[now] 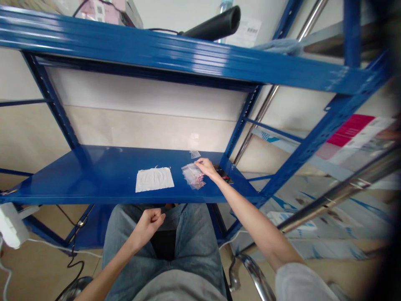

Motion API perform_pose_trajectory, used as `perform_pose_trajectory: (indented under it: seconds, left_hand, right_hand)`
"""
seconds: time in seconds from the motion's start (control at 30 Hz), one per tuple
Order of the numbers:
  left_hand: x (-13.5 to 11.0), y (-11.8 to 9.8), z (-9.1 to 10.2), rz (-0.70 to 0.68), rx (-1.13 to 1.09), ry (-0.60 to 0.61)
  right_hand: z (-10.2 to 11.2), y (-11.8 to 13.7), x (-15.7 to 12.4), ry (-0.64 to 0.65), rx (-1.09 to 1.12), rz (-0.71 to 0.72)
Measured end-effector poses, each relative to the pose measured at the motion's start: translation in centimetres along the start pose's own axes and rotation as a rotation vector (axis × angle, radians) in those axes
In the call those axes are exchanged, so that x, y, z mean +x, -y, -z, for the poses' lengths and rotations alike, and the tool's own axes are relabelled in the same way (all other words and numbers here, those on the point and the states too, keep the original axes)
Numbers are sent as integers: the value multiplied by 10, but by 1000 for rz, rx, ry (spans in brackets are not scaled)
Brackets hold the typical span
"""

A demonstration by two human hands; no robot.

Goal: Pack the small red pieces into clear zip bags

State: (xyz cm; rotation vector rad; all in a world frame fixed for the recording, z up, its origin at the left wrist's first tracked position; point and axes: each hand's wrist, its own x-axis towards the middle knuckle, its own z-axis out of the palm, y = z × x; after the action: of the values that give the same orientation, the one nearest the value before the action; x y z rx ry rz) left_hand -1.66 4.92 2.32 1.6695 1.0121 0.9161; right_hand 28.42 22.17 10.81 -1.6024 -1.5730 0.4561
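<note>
The big blue rack (140, 46) goes up past the fingers of your right hand (206, 166), with its top beam high beyond them. Its blue shelf (97, 173) lies flat under those fingers. It is probably set low like this so you can reach it sitting down.

Your lap (200, 246) is on the near side of both hands' work space, partly under the shelf's edge. Your left hand (150, 223) is over it, well apart from the right fingers. Its fingers are curled in like a fist. I can't tell if anything is inside. It seems to be resting out of the way.

The white cloth bag (154, 179) lies flat to the left of your right fingers, not touching them. It is likely spread out so it stays put and is easy to get at.

The pile of clear bags (192, 175) is right at your right fingertips and spreads toward you from them. Those fingers are narrow and look pinched on its far edge. Holding just the edge probably helps with thin, slippery plastic.

A dark packet (224, 174) lies to the right of those fingers, partly hidden by your wrist. Smallest, a lone clear bag (194, 154) sits just past your fingertips, near the shelf's back edge.
</note>
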Motion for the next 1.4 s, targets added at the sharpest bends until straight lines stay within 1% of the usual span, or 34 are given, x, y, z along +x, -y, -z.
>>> perform_pose_trajectory:
  seconds: [0.07, 0.13, 0.2, 0.23, 0.27, 0.3, 0.33, 0.4, 0.47, 0.5, 0.57, 0.6, 0.67, 0.73, 0.8, 0.9, 0.93, 0.97, 1.0, 1.07, 1.17, 1.27, 1.4]
  left_hand:
    - [1, 2, -2, -22, 16, -70]
    - [1, 4, -5, -22, 25, -123]
    - [2, 5, -7, -8, 16, -155]
    - [2, 6, -8, -5, 6, -158]
    - [2, 7, -9, -3, -5, -157]
    - [2, 8, -10, -3, -12, -150]
    - [2, 9, -11, -1, -14, -140]
    - [0, 9, -14, 9, -10, -105]
    - [-6, 7, -20, 22, -14, -52]
    - [-10, 5, -25, 28, -18, -22]
    - [-18, 1, -35, 50, -28, 26]
    - [-23, -1, -41, 64, -27, 46]
    - [-31, -2, -50, 88, -10, 76]
    - [-37, 1, -55, 46, 74, 99]
    - [-39, 8, -54, -45, 275, 148]
    - [-35, 19, -45, -240, 726, 251]
    - [-31, 22, -42, -304, 864, 282]
    - [-27, 25, -39, -359, 973, 315]
    - [-22, 27, -35, -393, 1046, 343]
    - [-12, 28, -30, -402, 1112, 360]
    - [-5, 27, -24, -349, 1128, 351]
    - [-7, 24, -24, -298, 1106, 378]
    - [-15, 19, -28, -309, 1021, 453]
  right_hand:
    - [2, 0, -2, -45, -38, -7]
    - [2, 7, -13, -137, -64, 13]
    - [-3, 19, -38, -221, -26, 87]
    - [-7, 26, -57, -223, 37, 144]
    - [-13, 34, -80, -186, 127, 208]
    - [-19, 42, -107, -109, 223, 251]
    - [-26, 49, -135, 5, 306, 260]
    - [-38, 63, -194, 236, 390, 222]
    - [-46, 75, -244, 388, 404, 178]
    - [-49, 81, -263, 462, 415, 162]
    - [-53, 89, -288, 593, 456, 153]
    - [-56, 91, -294, 634, 475, 163]
    - [-63, 89, -300, 671, 492, 219]
    - [-75, 77, -300, 674, 455, 320]
    - [-87, 58, -297, 671, 350, 487]
    - [-101, 31, -290, 642, 72, 813]
    - [-104, 25, -287, 627, -24, 896]
    - [-107, 20, -283, 611, -107, 948]
    - [-109, 17, -279, 600, -174, 972]
    - [-112, 12, -273, 591, -269, 966]
    - [-119, 6, -271, 615, -368, 922]
    - [-126, 1, -277, 682, -405, 910]
    - [-130, 4, -285, 766, -407, 960]
